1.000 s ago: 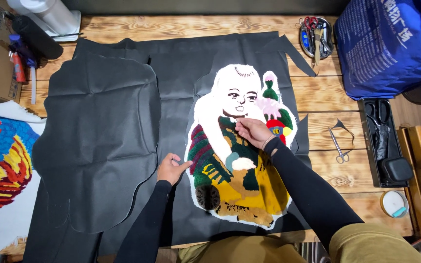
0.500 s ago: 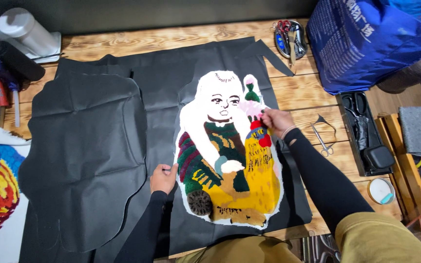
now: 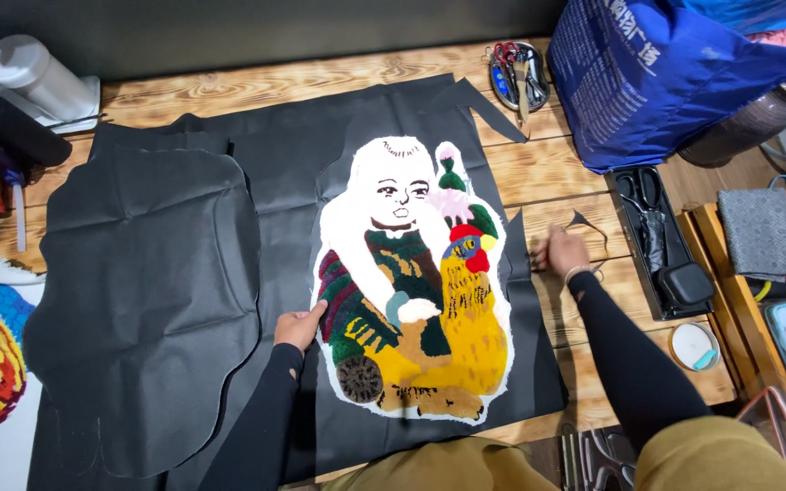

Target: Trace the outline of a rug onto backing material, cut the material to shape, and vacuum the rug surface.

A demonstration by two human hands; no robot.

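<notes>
Rug (image 3: 411, 291) with a tufted figure and a rooster lies on black cloth (image 3: 184, 273) near the table's front edge. My left hand (image 3: 298, 327) rests flat and released against its left border. My right hand (image 3: 564, 253) reaches past its right border, fingers curled on small scissors (image 3: 593, 223); whether they grip, I cannot tell.

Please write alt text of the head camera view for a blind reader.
A person's left hand rests on the edge of a colourful tufted figure rug lying on black fabric over a wooden table. The right hand reaches small snips beside it.
</notes>
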